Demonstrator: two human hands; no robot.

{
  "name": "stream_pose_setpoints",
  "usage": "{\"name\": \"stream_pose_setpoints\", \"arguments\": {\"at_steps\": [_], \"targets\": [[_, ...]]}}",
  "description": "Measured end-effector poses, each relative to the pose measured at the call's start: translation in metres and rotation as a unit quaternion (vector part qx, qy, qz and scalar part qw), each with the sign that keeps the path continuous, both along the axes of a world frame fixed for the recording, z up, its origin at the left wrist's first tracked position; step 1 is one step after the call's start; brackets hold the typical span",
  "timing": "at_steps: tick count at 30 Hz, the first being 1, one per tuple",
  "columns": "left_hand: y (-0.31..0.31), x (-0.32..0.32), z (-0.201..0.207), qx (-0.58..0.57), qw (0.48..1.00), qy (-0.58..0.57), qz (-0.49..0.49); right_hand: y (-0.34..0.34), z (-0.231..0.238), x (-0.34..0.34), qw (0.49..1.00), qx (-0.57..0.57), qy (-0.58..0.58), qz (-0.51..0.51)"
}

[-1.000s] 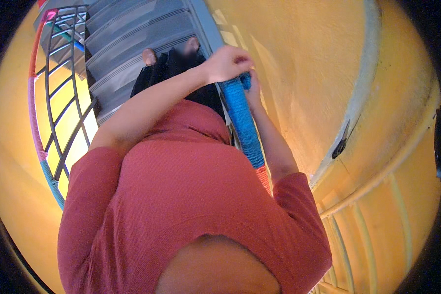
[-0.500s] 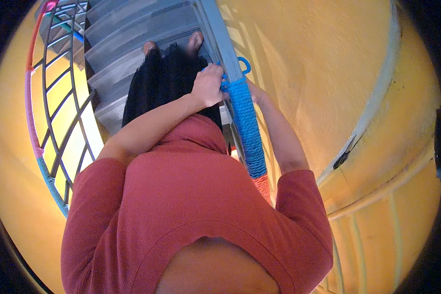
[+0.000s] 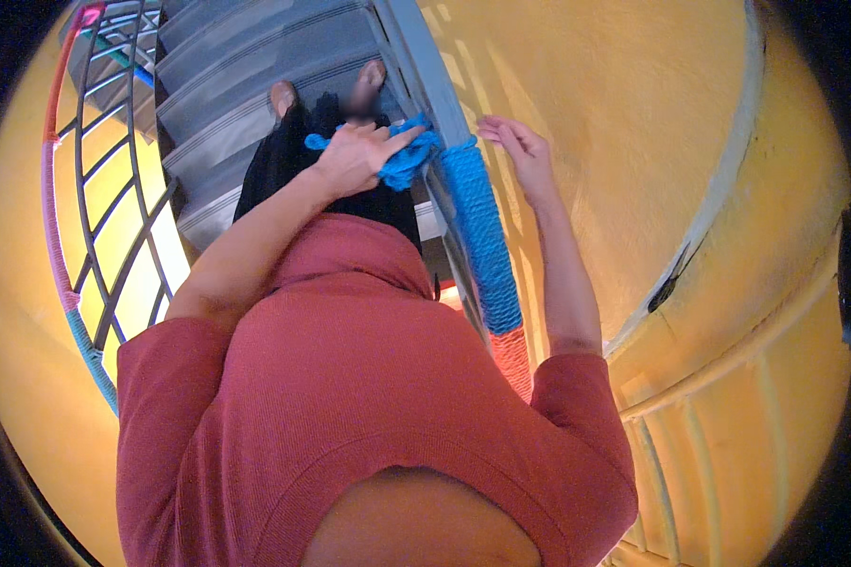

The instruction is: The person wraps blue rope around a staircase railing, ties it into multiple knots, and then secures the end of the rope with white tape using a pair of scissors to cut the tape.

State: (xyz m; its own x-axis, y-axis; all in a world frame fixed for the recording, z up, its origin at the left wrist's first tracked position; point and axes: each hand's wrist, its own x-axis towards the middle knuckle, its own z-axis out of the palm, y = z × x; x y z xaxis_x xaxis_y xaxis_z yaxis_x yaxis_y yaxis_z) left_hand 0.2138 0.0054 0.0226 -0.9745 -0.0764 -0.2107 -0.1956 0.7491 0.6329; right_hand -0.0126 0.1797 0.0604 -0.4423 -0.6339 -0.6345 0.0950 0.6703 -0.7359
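Note:
A grey handrail runs down the right side of the stairs. Its nearer stretch is wound tightly with blue rope, and below that with orange-red rope. My left hand is closed on a loose bundle of blue rope, just left of the rail where the winding ends. One end of the bundle sticks out past the knuckles. To the right of the rail, against the yellow wall, my right hand hangs apart from it, fingers stretched out and holding nothing.
Grey stair steps lie ahead, with my feet on them below a black skirt. A curved metal railing, partly wrapped in coloured rope, stands at the left. The yellow wall bounds the right side.
My left hand has drawn back leftward from the rail, with the rope bundle now showing. My right hand has come out from behind the rail to its right, and the blue loop there is gone.

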Motion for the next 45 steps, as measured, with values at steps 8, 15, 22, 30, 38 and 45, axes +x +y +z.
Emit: {"name": "stream_pose_setpoints", "arguments": {"at_steps": [8, 15, 22, 30, 38, 45], "targets": [[-0.012, 0.038, 0.018, 0.046, 0.994, 0.076, -0.061, -0.027, 0.012, 0.035, 0.982, 0.141, -0.119, -0.049], [-0.049, 0.074, 0.016, -0.027, 0.994, 0.109, -0.008, -0.028, 0.011, 0.037, 0.981, 0.19, 0.013, 0.023], [-0.103, 0.133, 0.013, 0.175, 0.943, -0.196, 0.205, -0.05, 0.037, 0.046, 0.984, 0.179, -0.013, 0.021], [-0.071, 0.113, 0.068, 0.658, 0.661, -0.01, 0.36, -0.061, 0.029, 0.047, 0.96, 0.276, -0.022, 0.042], [-0.036, 0.058, 0.108, 0.879, 0.333, 0.005, 0.343, -0.087, 0.028, 0.059, 0.893, 0.373, 0.205, 0.146], [-0.066, 0.084, 0.108, 0.836, 0.429, -0.114, 0.323, -0.09, 0.042, 0.068, 0.901, 0.331, 0.25, 0.127]]}}
